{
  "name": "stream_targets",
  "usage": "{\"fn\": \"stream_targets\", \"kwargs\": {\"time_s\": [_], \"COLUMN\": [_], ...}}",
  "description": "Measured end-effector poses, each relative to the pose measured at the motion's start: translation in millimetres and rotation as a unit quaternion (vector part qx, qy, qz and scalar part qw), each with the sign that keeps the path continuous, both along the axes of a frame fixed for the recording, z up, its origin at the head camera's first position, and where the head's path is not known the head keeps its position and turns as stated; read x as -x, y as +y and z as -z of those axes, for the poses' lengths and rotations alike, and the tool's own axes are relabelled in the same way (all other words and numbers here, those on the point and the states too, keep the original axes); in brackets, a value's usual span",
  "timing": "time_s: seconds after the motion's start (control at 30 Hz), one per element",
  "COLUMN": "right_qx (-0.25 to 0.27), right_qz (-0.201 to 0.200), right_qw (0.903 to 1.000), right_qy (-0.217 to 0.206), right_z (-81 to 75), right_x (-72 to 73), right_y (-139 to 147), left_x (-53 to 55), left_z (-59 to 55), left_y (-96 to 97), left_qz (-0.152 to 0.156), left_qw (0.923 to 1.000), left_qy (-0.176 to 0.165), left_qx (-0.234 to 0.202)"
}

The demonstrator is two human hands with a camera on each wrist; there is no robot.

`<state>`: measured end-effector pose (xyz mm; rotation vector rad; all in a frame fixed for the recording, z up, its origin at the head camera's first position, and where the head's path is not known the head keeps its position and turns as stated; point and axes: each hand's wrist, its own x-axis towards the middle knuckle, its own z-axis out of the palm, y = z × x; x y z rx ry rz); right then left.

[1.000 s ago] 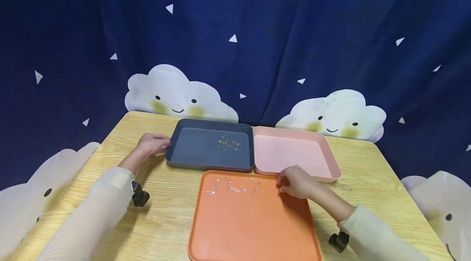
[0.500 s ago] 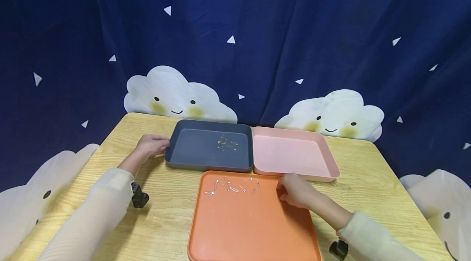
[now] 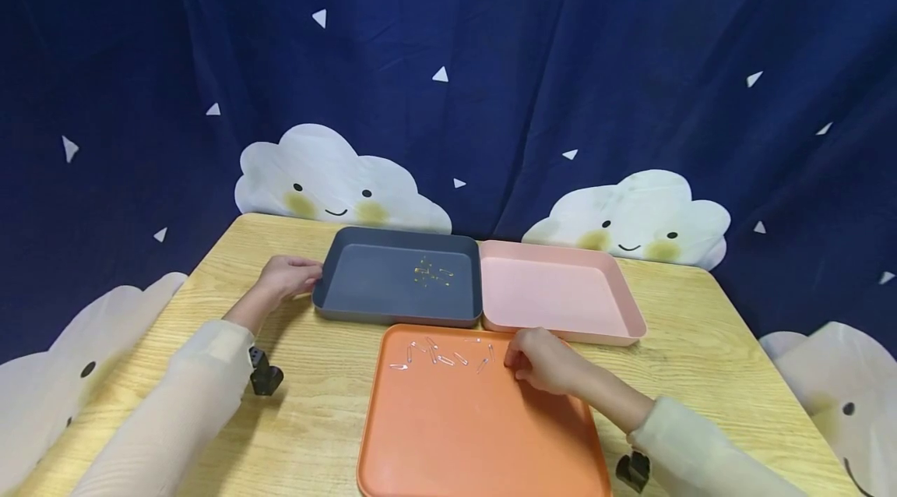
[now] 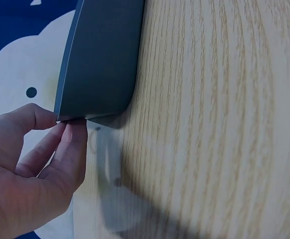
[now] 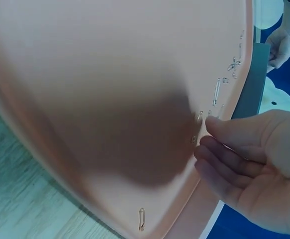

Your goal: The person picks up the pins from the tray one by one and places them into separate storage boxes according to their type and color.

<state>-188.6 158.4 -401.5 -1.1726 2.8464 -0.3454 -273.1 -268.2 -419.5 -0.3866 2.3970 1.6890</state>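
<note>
At the left end of the dark grey tray, my left hand pinches the tray's wall between thumb and fingers. My right hand hovers over the far right part of the orange tray, fingers bent downward. A gap shows between its thumb and fingertips in the right wrist view, with nothing held there. Its fingertips are right at the nearest silver safety pins. Several more silver pins lie scattered along the tray's far side. One lone safety pin lies in the tray's corner, hidden behind the hand in the head view.
Small gold-coloured pins lie inside the dark grey tray, right of its middle. A pink tray stands to its right, behind the orange one. All stand on a wooden table before a blue cloud-print curtain.
My right hand has moved left over the orange tray, from its far right corner toward the silver safety pins. The left hand has stayed at the dark grey tray.
</note>
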Motion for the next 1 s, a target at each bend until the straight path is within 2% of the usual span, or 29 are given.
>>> {"fn": "stream_targets", "kwargs": {"time_s": [0.13, 0.23, 0.4, 0.5, 0.6, 0.7, 0.77, 0.83, 0.87, 0.93, 0.97, 1.0], "right_qx": [-0.018, -0.024, -0.039, -0.08, -0.115, -0.081, -0.026, 0.033, 0.057, 0.094, 0.108, 0.115], "right_qz": [0.007, 0.012, 0.026, 0.039, 0.037, 0.015, 0.006, 0.008, 0.016, 0.037, 0.049, 0.058], "right_qw": [0.9994, 0.9992, 0.9987, 0.996, 0.9925, 0.9956, 0.9942, 0.9795, 0.9657, 0.9321, 0.9139, 0.9006], "right_qy": [0.029, 0.031, 0.021, 0.004, -0.014, -0.046, -0.105, -0.199, -0.253, -0.348, -0.388, -0.415], "right_z": [3.0, 7.1, 11.8, 11.3, 8.9, 6.2, 4.6, 3.4, 3.1, 3.1, 3.2, 4.0], "right_x": [3.7, 5.4, 4.2, 1.7, -0.1, 0.7, 2.5, 4.6, 5.6, 7.1, 7.6, 8.1], "right_y": [-3, -6, -10, -12, -12, -11, -9, -7, -6, -5, -4, -4], "left_x": [0.5, -0.8, -1.4, -1.0, -0.6, -0.4, -0.5, -0.7, -1.0, -1.7, -1.8, -1.9], "left_z": [0.6, -0.4, -0.7, -0.4, -0.4, -0.7, -0.9, -1.3, -1.7, -2.3, -2.3, -2.3], "left_y": [-0.9, -0.3, 0.0, -1.8, -4.4, -4.7, -3.9, -1.9, -1.2, -0.2, 0.1, 0.3], "left_qz": [0.0, 0.0, -0.001, 0.001, 0.008, 0.009, 0.006, 0.003, 0.003, 0.004, 0.003, 0.003], "left_qw": [1.0, 1.0, 0.9999, 0.9996, 0.9993, 0.9994, 0.9995, 0.9998, 0.9998, 0.9999, 0.9999, 0.9999], "left_qy": [0.001, 0.0, 0.002, 0.008, 0.013, 0.013, 0.013, 0.009, 0.008, 0.007, 0.005, 0.004], "left_qx": [0.002, 0.0, -0.016, -0.028, -0.034, -0.029, -0.028, -0.02, -0.018, -0.015, -0.013, -0.009]}}
